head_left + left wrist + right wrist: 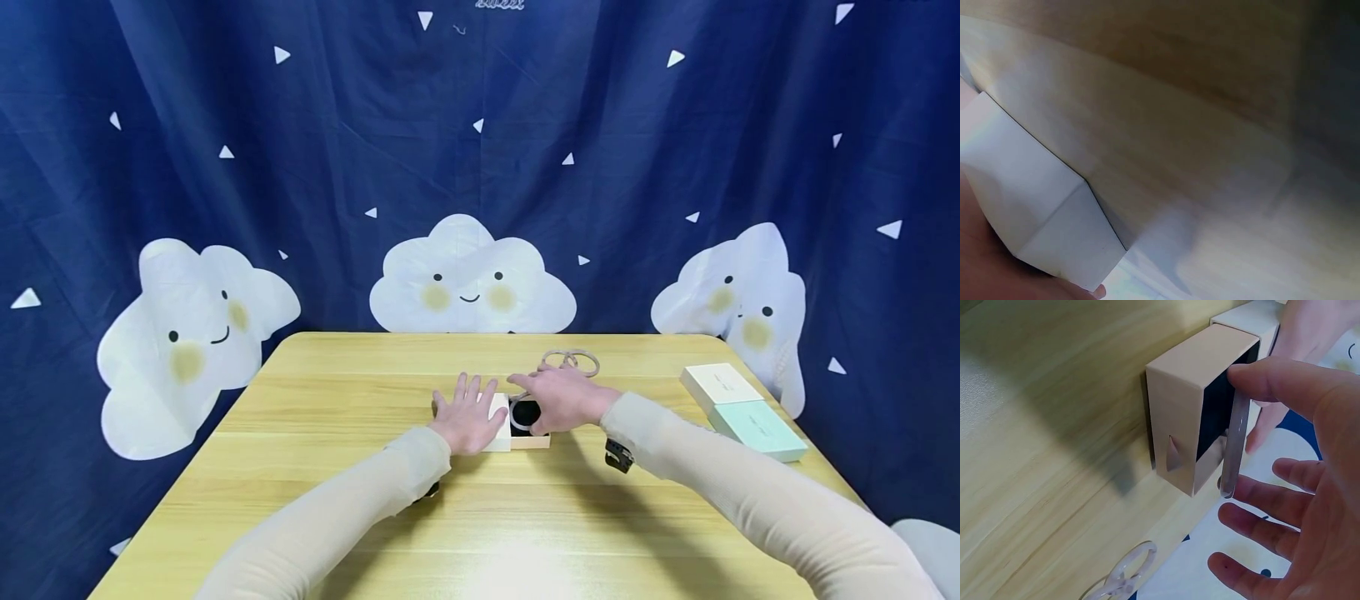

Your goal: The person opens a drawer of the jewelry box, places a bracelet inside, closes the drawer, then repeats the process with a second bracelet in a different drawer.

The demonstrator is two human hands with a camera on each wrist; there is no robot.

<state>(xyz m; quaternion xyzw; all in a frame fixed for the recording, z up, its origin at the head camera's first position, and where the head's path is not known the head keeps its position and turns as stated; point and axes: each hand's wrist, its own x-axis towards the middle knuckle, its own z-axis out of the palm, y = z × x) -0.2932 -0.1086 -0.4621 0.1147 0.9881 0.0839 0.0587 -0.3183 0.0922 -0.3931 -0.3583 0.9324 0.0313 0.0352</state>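
- Behind the drawer box (500,440) hangs a dark blue curtain (337,100) with white triangles and smiling clouds, beyond the wood-grained surface (337,400).
- From the near left of the drawer box, a pale-sleeved left forearm (337,508) reaches in and blocks part of the surface.
- Behind the drawer box and slightly right of it, pale overlapping rings (1121,586) lie on the surface, partly behind the right hand (564,400) in the head view.
- From the near right of the drawer box comes the right forearm (697,454), a black device (618,456) at its wrist.
- Well right of the drawer box, a white box (722,385) and a mint-green box (759,429) sit end to end.
- The left hand (468,423) rests across the drawer box's white left part, fingers straight and spread, gripping nothing.
- At the drawer box's right end, its pinkish tray (1172,419) stands out, dark inside; at that opening the right hand holds a pale ring (1233,453) between thumb and fingers.
- The left hand hides much of the drawer box's white part from above.
- Whether the held ring touches the drawer box's lining is hard to tell.
- Far right of the drawer box, a pale rounded shape (930,542) is cut off; the box lettering is too small to read.
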